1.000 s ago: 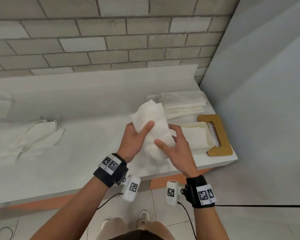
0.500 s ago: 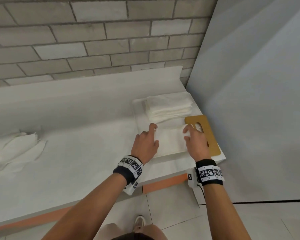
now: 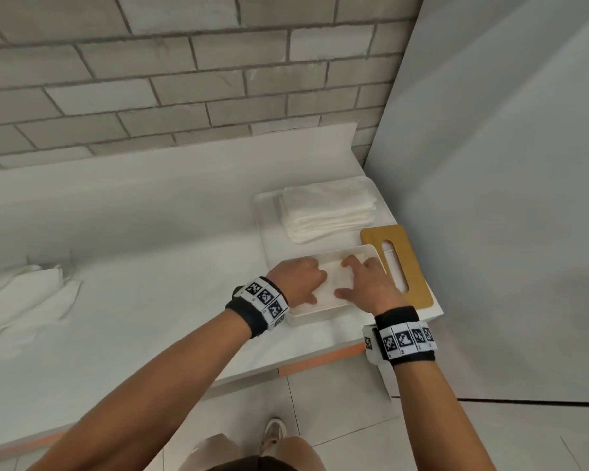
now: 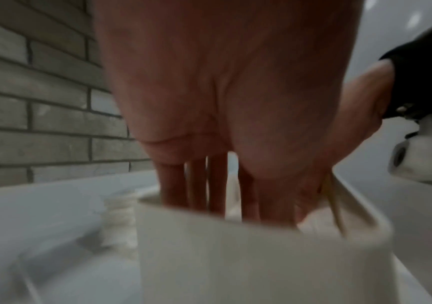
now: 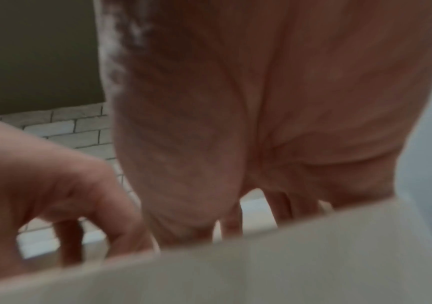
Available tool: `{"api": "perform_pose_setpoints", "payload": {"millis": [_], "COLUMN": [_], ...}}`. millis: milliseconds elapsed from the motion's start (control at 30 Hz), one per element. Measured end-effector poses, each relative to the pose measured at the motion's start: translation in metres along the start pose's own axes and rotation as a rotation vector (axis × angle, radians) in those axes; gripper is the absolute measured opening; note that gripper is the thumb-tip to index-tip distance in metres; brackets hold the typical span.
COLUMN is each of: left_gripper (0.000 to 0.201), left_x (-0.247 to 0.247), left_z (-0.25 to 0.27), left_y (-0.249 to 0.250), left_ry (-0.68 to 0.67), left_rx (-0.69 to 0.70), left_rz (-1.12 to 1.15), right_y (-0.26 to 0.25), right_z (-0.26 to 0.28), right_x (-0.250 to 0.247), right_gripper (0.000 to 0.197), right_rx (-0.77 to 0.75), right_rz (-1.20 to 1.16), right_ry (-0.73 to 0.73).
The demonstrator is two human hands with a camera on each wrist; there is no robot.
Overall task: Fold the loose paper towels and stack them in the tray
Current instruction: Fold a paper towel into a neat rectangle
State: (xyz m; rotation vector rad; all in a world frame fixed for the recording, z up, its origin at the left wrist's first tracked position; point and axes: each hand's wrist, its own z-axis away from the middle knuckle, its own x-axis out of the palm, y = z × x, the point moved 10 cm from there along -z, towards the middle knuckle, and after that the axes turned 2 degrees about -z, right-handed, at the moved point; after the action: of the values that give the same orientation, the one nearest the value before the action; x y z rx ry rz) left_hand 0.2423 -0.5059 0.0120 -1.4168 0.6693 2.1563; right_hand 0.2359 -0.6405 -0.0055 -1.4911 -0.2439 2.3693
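Both hands are down inside the tray (image 3: 315, 317), a shallow white box standing near the right end of the counter (image 3: 157, 300). The left hand (image 3: 298, 278) lies at the tray's left side with its fingers extended downward, close together and nearly straight in the left wrist view, their tips hidden behind the near wall of the tray (image 4: 235, 257); they press on the folded towel (image 3: 334, 277) that lies flat in the tray, and nothing is curled round it. The right hand (image 3: 366, 282) rests on the right part of the same towel, fingers spread and pointing away from the person, thumb out to the left, also flat rather than gripping. In the right wrist view the right hand (image 5: 274, 123) fills most of the picture, the left hand (image 5: 40, 185) shows at the left, and the tray wall (image 5: 235, 273) hides the fingertips. Just beyond the tray sits a stack (image 3: 329, 207) of folded towels on a flat white board (image 3: 269, 239). A wooden lid (image 3: 405, 263) with a slot lies touching the tray's right side. Well apart, at the counter's left end, loose towels (image 3: 24, 300) lie spread and crumpled. A brick wall (image 3: 184, 79) stands behind the counter.
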Motion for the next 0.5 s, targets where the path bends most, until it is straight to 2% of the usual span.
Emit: {"api": "perform_pose_setpoints", "payload": {"millis": [100, 200, 333, 400, 433, 500], "left_gripper": [0.038, 0.031, 0.035, 0.028, 0.024, 0.021], "left_x": [0.006, 0.010, 0.006, -0.004, -0.011, -0.030], "left_z": [0.002, 0.001, 0.000, 0.010, 0.019, 0.048], "left_y": [-0.007, -0.002, 0.007, 0.003, -0.001, -0.017], "left_ry": [-0.092, -0.054, -0.062, -0.013, 0.033, 0.205], "left_rx": [-0.021, -0.053, -0.064, -0.038, -0.021, -0.025], "left_rz": [-0.107, -0.158, -0.163, -0.092, -0.048, 0.160], "right_y": [0.011, 0.007, -0.002, -0.003, -0.006, -0.021], "right_z": [-0.005, -0.008, -0.006, 0.000, 0.006, 0.026], "right_x": [0.002, 0.003, 0.002, 0.000, -0.005, -0.029], "right_gripper": [0.075, 0.083, 0.095, 0.089, 0.080, 0.058], "right_rx": [0.034, 0.028, 0.045, 0.058, 0.055, 0.010], "right_rz": [0.031, 0.055, 0.087, 0.061, 0.051, 0.025], "right_ry": [-0.029, 0.015, 0.059, 0.035, 0.051, 0.229]}}
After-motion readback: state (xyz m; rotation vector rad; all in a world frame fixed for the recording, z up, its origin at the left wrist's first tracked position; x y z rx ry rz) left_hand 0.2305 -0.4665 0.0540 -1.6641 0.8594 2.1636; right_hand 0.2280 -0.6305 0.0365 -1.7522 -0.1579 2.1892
